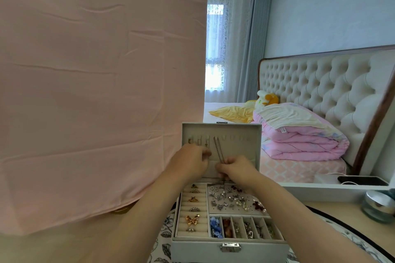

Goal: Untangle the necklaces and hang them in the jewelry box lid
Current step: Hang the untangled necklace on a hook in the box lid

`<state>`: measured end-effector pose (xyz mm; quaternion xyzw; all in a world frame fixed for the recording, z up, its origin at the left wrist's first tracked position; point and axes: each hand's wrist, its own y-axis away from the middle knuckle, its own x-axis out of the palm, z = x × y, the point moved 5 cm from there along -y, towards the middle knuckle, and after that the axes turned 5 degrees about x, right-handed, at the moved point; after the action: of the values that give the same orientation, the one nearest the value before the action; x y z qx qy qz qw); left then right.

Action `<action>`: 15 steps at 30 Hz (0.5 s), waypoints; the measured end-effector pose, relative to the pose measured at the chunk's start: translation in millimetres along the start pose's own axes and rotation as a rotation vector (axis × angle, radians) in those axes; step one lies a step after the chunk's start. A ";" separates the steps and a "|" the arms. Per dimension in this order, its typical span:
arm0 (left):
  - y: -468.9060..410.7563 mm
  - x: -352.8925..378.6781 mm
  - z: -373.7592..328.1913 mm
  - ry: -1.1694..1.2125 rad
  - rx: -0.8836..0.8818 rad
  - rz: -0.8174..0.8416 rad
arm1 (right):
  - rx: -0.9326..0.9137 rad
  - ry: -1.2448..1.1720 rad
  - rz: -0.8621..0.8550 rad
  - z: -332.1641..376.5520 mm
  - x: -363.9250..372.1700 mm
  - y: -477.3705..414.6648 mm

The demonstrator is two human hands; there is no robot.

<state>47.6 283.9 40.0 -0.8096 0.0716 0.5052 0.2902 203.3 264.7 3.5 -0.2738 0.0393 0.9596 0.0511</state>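
I see my right hand [237,170] with its fingers curled, pinching the lower end of a thin necklace [218,150] that hangs from a hook in the upright lid [245,132]. My left hand [190,161] is just beside it, fingers curled against the lid's left hooks; I cannot tell if it holds anything. Below both hands the open jewelry box [213,250] shows rings [192,219] and earrings [230,198] in its compartments. It sits on the table [342,215], with a pink cloth [96,92] hanging to the left.
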 end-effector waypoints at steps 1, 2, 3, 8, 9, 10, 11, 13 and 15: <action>2.5 2.6 -0.8 -0.045 0.028 0.003 | 0.010 0.068 -0.002 -2.9 -2.4 1.5; 4.9 5.8 -2.7 -0.091 0.060 0.006 | 0.008 0.135 -0.019 -5.1 -5.1 2.7; 7.3 9.0 -4.8 -0.134 0.090 0.004 | -0.009 0.193 -0.042 -7.2 -7.2 3.0; 14.9 19.2 -11.4 -0.277 0.124 -0.006 | -0.104 0.410 -0.064 -4.3 -9.4 2.7; 15.0 20.2 -11.3 -0.293 0.119 -0.004 | -0.128 0.447 -0.080 0.5 -11.1 1.9; 14.5 20.8 -11.4 -0.305 0.114 0.001 | -0.145 0.449 -0.094 7.3 -13.3 1.5; 14.0 21.4 -11.0 -0.316 0.108 0.010 | -0.158 0.402 -0.100 15.1 -15.8 0.8; 12.7 22.6 -9.5 -0.333 0.103 0.038 | -0.182 0.225 -0.101 32.3 -21.2 -0.8; 11.1 23.3 -8.0 -0.340 0.108 0.050 | -0.212 0.092 -0.115 51.1 -28.4 0.3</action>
<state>60.4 274.6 18.2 -0.6937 0.0688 0.6372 0.3286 200.6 267.5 61.9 -0.3234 -0.0760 0.9402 0.0750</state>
